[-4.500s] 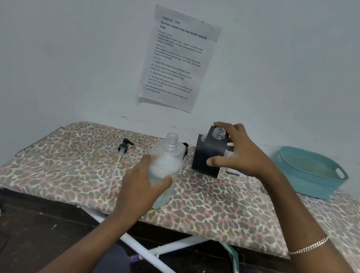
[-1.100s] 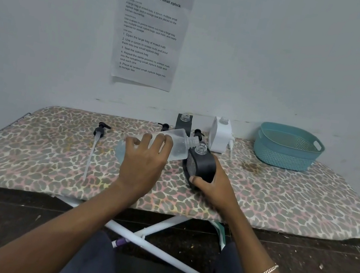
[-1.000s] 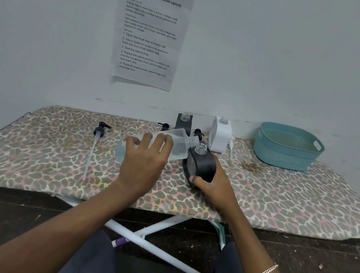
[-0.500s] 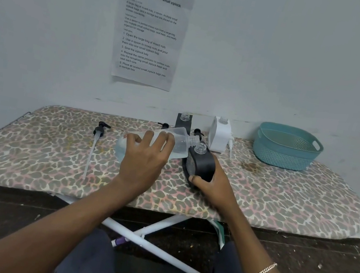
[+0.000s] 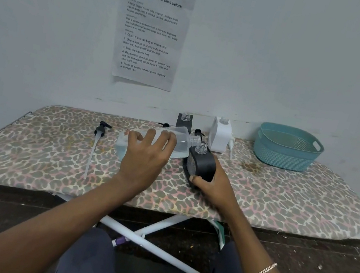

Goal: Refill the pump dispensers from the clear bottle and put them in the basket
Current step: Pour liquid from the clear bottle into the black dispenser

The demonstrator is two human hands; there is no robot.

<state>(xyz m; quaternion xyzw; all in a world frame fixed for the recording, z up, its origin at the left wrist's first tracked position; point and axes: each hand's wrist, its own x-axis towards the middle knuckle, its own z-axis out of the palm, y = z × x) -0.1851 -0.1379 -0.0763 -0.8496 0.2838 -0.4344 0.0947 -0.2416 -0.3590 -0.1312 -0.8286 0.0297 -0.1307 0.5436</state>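
Left hand (image 5: 146,155) is tipping its gripped, formerly upright clear bottle (image 5: 181,142) at the black dispenser (image 5: 201,164) clasped by the right hand (image 5: 215,188), apparently pouring.

- Wall (image 5: 48,29): plain pale grey-white, fills upper half; thin scuffed line w/ dark marks near its base, 12 o'clock.
- Printed sheet (image 5: 150,30) stuck on wall, approx 11 o'clock; black text, bottom edge lifting.
- Ironing board (image 5: 38,154) w/ leopard-print cover, spans 9 to 3 o'clock; white crossed legs (image 5: 154,249) below, 6 o'clock.
- Floor (image 5: 307,267): dark, flecked w/ pale bits, 4 o'clock.
- Light: soft, even.
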